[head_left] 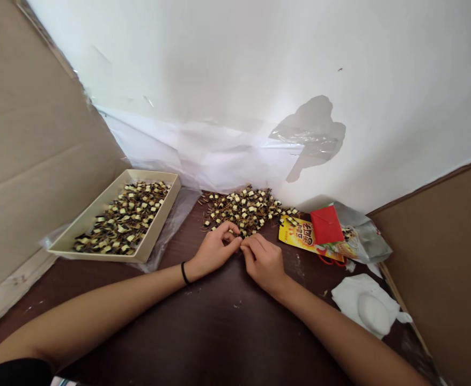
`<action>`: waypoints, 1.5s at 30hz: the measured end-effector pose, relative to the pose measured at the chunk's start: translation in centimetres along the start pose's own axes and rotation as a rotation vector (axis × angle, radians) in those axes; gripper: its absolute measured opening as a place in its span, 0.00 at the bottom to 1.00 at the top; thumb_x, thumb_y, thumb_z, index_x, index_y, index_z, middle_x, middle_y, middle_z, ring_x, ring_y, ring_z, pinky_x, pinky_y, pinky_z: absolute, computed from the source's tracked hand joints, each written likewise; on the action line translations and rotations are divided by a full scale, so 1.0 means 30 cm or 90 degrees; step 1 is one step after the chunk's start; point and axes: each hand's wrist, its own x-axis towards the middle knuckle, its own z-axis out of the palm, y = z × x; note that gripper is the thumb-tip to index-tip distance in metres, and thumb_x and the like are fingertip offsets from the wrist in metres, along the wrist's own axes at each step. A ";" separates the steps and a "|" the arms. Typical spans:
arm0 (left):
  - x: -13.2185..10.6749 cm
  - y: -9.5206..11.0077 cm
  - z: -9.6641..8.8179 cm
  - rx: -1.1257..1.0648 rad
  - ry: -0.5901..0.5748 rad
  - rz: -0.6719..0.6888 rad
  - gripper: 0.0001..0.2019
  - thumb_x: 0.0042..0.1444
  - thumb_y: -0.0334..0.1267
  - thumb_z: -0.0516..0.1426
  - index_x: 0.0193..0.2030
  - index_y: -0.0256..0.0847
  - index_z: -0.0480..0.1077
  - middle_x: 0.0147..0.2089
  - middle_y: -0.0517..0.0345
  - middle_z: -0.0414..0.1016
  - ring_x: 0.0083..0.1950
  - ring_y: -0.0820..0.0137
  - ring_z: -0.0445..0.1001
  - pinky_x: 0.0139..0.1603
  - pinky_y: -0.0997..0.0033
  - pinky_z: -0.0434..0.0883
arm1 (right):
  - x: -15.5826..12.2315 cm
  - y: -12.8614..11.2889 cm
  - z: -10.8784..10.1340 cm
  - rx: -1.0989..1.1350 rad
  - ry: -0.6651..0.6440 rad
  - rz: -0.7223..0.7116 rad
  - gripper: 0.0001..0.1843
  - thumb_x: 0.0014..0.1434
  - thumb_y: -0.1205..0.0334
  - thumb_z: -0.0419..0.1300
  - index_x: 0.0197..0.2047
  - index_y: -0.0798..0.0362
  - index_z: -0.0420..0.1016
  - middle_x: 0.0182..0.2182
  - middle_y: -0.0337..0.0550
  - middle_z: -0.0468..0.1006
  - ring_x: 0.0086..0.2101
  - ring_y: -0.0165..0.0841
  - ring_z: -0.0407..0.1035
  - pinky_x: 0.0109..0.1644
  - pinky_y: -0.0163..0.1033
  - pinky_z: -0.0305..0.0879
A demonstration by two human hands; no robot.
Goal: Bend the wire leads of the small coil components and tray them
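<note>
A loose pile of small black-and-cream parts with thin wires (pixel 245 208) lies on the dark brown table (pixel 219 321) against the wall. My left hand (pixel 215 247) and my right hand (pixel 264 260) meet at the pile's near edge. Both have their fingers curled, pinching a small piece between them that is too small to name. A black band circles my left wrist. A cream tray (pixel 82 228) at the left holds several of the same parts.
Cardboard walls stand at left and right. Clear plastic sheet covers the white wall's base. A yellow snack packet (pixel 300 236), a red packet (pixel 326 225), a silvery bag (pixel 364 236) and crumpled white tissue (pixel 366 305) lie at the right.
</note>
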 end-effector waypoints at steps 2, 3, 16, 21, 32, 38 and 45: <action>0.002 0.001 0.006 -0.035 0.019 -0.025 0.07 0.52 0.35 0.55 0.38 0.40 0.63 0.21 0.68 0.67 0.26 0.74 0.69 0.30 0.76 0.64 | 0.003 -0.002 0.004 -0.012 0.002 -0.002 0.11 0.62 0.69 0.50 0.30 0.54 0.70 0.26 0.44 0.74 0.28 0.31 0.68 0.34 0.34 0.63; 0.003 0.001 0.010 -0.055 0.025 -0.035 0.07 0.53 0.36 0.55 0.39 0.40 0.63 0.21 0.68 0.68 0.26 0.74 0.70 0.30 0.76 0.65 | 0.004 -0.003 0.006 -0.015 0.005 -0.002 0.12 0.62 0.69 0.50 0.30 0.54 0.71 0.26 0.43 0.74 0.28 0.31 0.68 0.34 0.34 0.63; -0.005 0.014 0.031 -0.148 0.086 -0.066 0.10 0.51 0.37 0.57 0.40 0.39 0.63 0.19 0.70 0.64 0.22 0.76 0.65 0.26 0.79 0.62 | 0.012 0.000 0.001 -0.143 0.068 -0.160 0.09 0.61 0.72 0.52 0.35 0.57 0.73 0.27 0.45 0.78 0.24 0.30 0.67 0.29 0.37 0.59; 0.001 0.019 0.024 -0.204 0.079 -0.078 0.11 0.51 0.39 0.57 0.39 0.39 0.62 0.18 0.71 0.62 0.21 0.78 0.63 0.24 0.79 0.59 | 0.004 -0.007 0.007 0.000 0.043 -0.170 0.06 0.60 0.71 0.54 0.38 0.54 0.72 0.31 0.44 0.79 0.30 0.31 0.71 0.33 0.35 0.63; -0.012 0.021 -0.002 -0.205 -0.034 -0.051 0.14 0.53 0.43 0.57 0.42 0.38 0.62 0.25 0.64 0.72 0.29 0.73 0.73 0.34 0.74 0.67 | 0.051 0.064 0.000 0.636 -0.158 0.414 0.12 0.52 0.54 0.61 0.36 0.53 0.69 0.23 0.35 0.72 0.20 0.24 0.63 0.21 0.29 0.58; -0.010 0.020 -0.007 -0.179 -0.051 -0.039 0.15 0.53 0.46 0.57 0.42 0.39 0.63 0.25 0.64 0.71 0.30 0.72 0.73 0.33 0.73 0.67 | 0.048 0.053 -0.004 0.642 -0.172 0.406 0.14 0.51 0.52 0.63 0.34 0.53 0.70 0.23 0.37 0.75 0.23 0.27 0.68 0.24 0.31 0.62; -0.012 0.012 -0.008 -0.182 -0.066 -0.025 0.14 0.55 0.45 0.57 0.43 0.38 0.63 0.26 0.62 0.72 0.31 0.73 0.73 0.35 0.73 0.68 | 0.050 0.064 -0.004 0.639 -0.174 0.393 0.14 0.50 0.51 0.64 0.32 0.53 0.70 0.22 0.36 0.75 0.22 0.27 0.68 0.26 0.33 0.63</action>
